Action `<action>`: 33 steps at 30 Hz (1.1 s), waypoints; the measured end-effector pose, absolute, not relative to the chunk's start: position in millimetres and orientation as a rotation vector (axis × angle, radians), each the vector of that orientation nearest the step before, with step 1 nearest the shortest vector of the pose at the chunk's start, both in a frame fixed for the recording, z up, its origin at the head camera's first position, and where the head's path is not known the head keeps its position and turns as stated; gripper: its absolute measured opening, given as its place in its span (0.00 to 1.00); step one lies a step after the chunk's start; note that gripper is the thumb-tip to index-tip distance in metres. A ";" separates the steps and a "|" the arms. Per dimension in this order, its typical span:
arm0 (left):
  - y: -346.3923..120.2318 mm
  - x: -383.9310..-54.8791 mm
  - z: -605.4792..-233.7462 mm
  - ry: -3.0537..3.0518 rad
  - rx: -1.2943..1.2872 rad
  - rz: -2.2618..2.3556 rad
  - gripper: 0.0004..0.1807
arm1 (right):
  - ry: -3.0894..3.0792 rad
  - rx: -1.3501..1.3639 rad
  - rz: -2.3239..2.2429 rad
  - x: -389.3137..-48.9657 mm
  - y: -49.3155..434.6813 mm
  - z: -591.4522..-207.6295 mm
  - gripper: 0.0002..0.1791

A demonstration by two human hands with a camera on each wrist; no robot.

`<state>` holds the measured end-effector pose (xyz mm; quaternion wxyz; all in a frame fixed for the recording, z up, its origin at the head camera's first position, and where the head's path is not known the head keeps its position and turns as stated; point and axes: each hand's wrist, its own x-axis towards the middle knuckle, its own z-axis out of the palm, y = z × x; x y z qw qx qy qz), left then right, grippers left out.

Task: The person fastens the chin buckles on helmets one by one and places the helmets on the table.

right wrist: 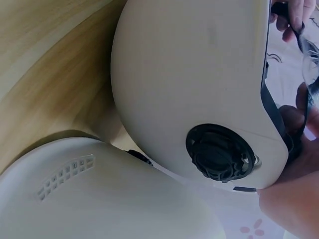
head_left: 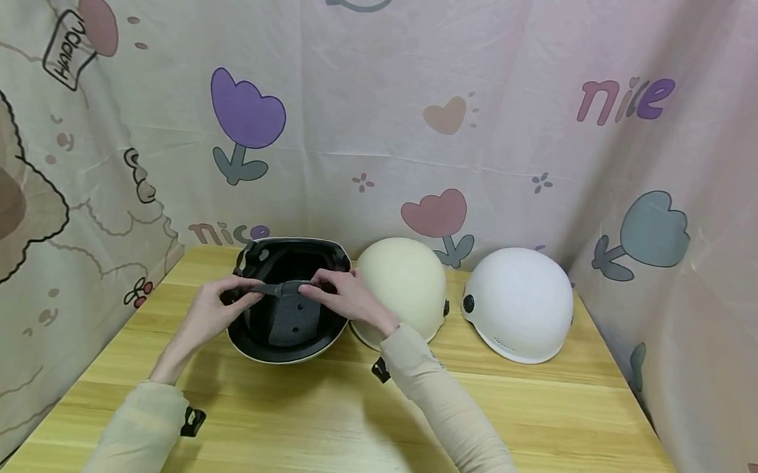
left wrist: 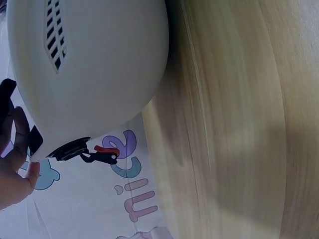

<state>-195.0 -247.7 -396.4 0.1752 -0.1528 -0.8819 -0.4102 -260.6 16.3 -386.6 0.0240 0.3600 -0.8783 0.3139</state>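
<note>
helmet (head_left: 280, 356), upside down on the counter (head_left: 315, 421), has its dark padded inside facing up in the head view. it sits at the left end of a row of three. the left hand (head_left: 218, 305) and right hand (head_left: 347, 294) each pinch a dark grey strap (head_left: 283, 289) between thumb and fingers, stretched over the opening. just right of it is a cream helmet (head_left: 397, 277), and farther right a white helmet (head_left: 520, 299) with small dark print near its lower edge, too small to read. a patterned curtain (head_left: 354, 112) behind carries the word "nice" in mixed colours at upper right, and again in smaller letters behind the upturned helmet; at upper left a flag drawing (head_left: 67, 49) reads "happy", turned on its side.

the left wrist view shows the upturned helmet's pale shell with a slotted vent (left wrist: 56, 37) and a black buckle (left wrist: 102, 156) with a red tab. the left hand is at its edge, partly cut off, and "nice" shows sideways on the curtain.

the right wrist view has a round black knob (right wrist: 217, 154) on the same shell, with the cream helmet close by, its grid vent (right wrist: 66, 177) showing. both hands are at the right edge, partly out of frame.
</note>
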 end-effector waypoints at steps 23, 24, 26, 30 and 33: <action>-245.8 -194.6 -395.7 -2.499 -0.436 -1.258 0.09 | -2.708 1.289 1.004 -262.4 9.1 -376.0 0.13; -245.9 -194.4 -395.6 -2.499 -0.437 -1.259 0.09 | -2.709 1.289 1.032 -262.4 8.5 -376.2 0.14; -246.3 -194.3 -395.8 -2.508 -0.432 -1.249 0.09 | -2.702 1.288 1.091 -262.5 7.8 -377.3 0.15; -247.2 -194.5 -396.9 -2.540 -0.425 -1.226 0.09 | -2.671 1.318 1.276 -262.8 8.6 -379.2 0.16; -247.1 -195.2 -398.1 -2.559 -0.445 -1.220 0.10 | -2.684 1.336 1.405 -263.6 10.2 -381.1 0.10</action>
